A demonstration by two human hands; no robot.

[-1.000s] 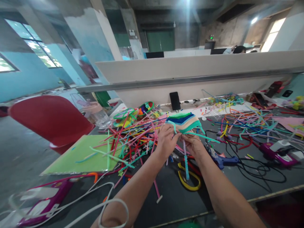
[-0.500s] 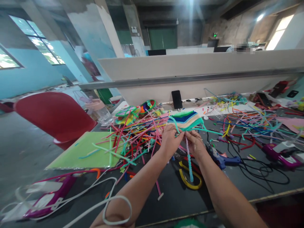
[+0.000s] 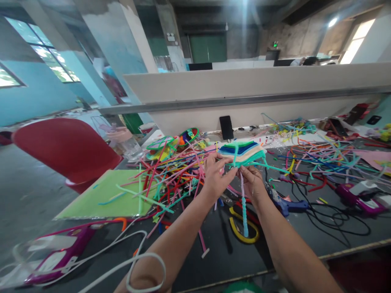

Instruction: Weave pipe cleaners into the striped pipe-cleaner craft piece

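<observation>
blue walls, bright windows (image 3: 45, 53), white partition (image 3: 244, 87), red chair (image 3: 65, 148).

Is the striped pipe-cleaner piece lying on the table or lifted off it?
Lifted. The left hand and right hand pinch the striped pipe-cleaner piece at its lower edge above the table, twisted tail hanging down.

Craft workshop in a bare industrial hall: concrete pillars (image 3: 122, 44), high windows (image 3: 51, 61), rough ceiling. Long dark counter (image 3: 226, 252) strewn with coloured pipe cleaners (image 3: 171, 171); glue guns (image 3: 285, 203) with trailing cables toward its right edge. Low white partition (image 3: 244, 85) along the far edge.
</observation>
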